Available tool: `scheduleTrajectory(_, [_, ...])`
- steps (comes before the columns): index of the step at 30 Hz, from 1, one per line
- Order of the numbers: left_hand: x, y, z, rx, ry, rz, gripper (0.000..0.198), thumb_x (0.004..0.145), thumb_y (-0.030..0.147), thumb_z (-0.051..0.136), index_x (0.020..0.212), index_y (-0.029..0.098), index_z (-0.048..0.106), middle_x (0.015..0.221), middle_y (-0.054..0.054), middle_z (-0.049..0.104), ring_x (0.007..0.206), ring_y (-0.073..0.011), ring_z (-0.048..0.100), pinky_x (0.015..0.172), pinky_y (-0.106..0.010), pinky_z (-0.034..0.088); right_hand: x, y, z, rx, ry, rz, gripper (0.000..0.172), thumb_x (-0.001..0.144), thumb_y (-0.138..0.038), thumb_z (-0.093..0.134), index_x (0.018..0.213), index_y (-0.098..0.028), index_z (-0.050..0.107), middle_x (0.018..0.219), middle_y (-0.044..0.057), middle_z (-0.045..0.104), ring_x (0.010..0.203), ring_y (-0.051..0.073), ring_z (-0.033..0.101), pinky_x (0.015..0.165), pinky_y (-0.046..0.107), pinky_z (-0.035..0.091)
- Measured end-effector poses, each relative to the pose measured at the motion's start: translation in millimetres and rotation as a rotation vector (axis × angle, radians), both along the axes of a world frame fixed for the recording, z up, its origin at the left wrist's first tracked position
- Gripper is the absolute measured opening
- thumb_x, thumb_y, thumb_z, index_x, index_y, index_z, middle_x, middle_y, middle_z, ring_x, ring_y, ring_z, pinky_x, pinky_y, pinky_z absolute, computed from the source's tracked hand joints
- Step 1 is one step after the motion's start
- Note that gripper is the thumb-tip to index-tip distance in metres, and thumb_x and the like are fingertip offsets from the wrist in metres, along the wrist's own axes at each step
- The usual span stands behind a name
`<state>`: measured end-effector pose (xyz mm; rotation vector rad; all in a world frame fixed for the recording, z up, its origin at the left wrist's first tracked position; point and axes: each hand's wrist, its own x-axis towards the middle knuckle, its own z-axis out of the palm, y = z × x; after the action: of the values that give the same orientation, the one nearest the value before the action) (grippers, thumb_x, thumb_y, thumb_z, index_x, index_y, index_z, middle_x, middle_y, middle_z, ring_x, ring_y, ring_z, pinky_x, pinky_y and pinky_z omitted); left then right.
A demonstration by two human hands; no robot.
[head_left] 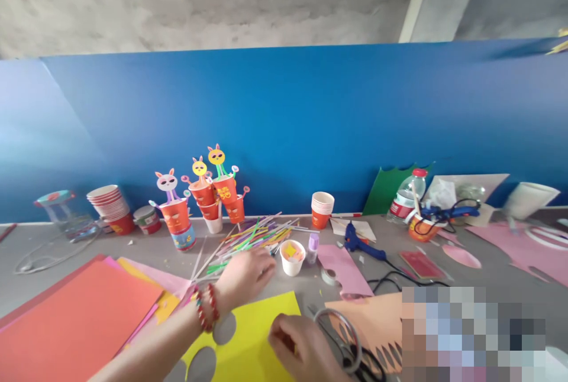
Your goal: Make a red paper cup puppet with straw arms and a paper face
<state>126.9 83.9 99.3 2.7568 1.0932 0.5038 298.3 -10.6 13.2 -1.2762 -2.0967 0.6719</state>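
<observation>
My left hand (248, 275), with beaded bracelets on its wrist, hovers just left of a white paper cup (291, 266) that has yellow and pink paper bits in it. Its fingers are bent together and slightly blurred; what they hold, if anything, does not show. Over the yellow paper sheet (252, 323), which has round holes cut out at its left, my right hand (299, 343) is curled closed. Any thing inside that grip is hidden by the fingers. Behind my left hand lies a loose heap of coloured pipe cleaners or straws (257, 234).
Cups with rabbit-faced figures (175, 216) stand at back left. A blue glue gun (364, 245) with its cord, a purple-capped bottle (313, 249) and pink card (344, 269) lie right of centre. Black-handled scissors (373, 364) lie beside my right hand. Red paper (89, 311) covers the left.
</observation>
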Motion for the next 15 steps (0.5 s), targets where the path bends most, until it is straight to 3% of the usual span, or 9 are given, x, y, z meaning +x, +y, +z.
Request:
scheduleTrajectory(2, [28.6,26.1,18.8,0.105,-0.051,-0.112,0.025,0.098,0.022,0.045,0.104,0.02,0.069,0.104,-0.006,0.071,0.1,-0.0214,0.065,0.09,-0.031,0.049,-0.3,0.5,-2.3,-0.005,-0.01,0.008,0.012,0.085,-0.02,0.054,0.079,-0.02,0.065,0.067,-0.001,0.069,0.059,0.013,0.061,0.053,0.02,0.035])
scheduleTrajectory(6, [98.5,90.5,38.9,0.149,-0.036,-0.133,0.025,0.097,0.018,0.048,0.113,0.02,0.068,0.119,-0.007,0.068,0.111,-0.0213,0.061,0.101,-0.033,0.046,-2.6,-0.4,-7.0,-0.022,-0.038,0.02,0.011,0.078,-0.014,0.057,0.073,-0.021,0.062,0.063,-0.002,0.068,0.056,0.012,0.06,0.053,0.019,0.034])
scheduleTrajectory(9, [146.2,128.6,39.4,0.147,-0.002,-0.088,0.028,0.099,0.016,0.046,0.119,0.018,0.065,0.127,-0.009,0.064,0.116,-0.0237,0.058,0.102,-0.039,0.047,-6.6,0.3,-14.7,-0.034,-0.063,0.019,0.013,0.071,-0.009,0.057,0.069,-0.022,0.059,0.059,-0.004,0.065,0.055,0.012,0.059,0.052,0.02,0.033])
scheduleTrajectory(11, [170.0,144.8,36.0,0.121,0.049,-0.078,0.025,0.099,0.025,0.053,0.121,0.018,0.062,0.127,-0.01,0.062,0.111,-0.0238,0.061,0.096,-0.043,0.052,-10.0,2.5,-20.2,-0.083,-0.101,0.004,0.013,0.067,-0.01,0.06,0.064,-0.022,0.057,0.055,-0.005,0.063,0.051,0.011,0.056,0.047,0.02,0.028])
scheduleTrajectory(15, [193.6,163.7,28.1,0.059,0.148,-0.051,0.032,0.096,0.034,0.06,0.124,0.018,0.059,0.126,-0.01,0.061,0.105,-0.0231,0.064,0.088,-0.044,0.056,-14.7,7.4,-19.4,-0.131,-0.212,-0.083,0.017,0.061,-0.012,0.065,0.055,-0.021,0.051,0.056,-0.004,0.063,0.052,0.012,0.055,0.045,0.023,0.023])
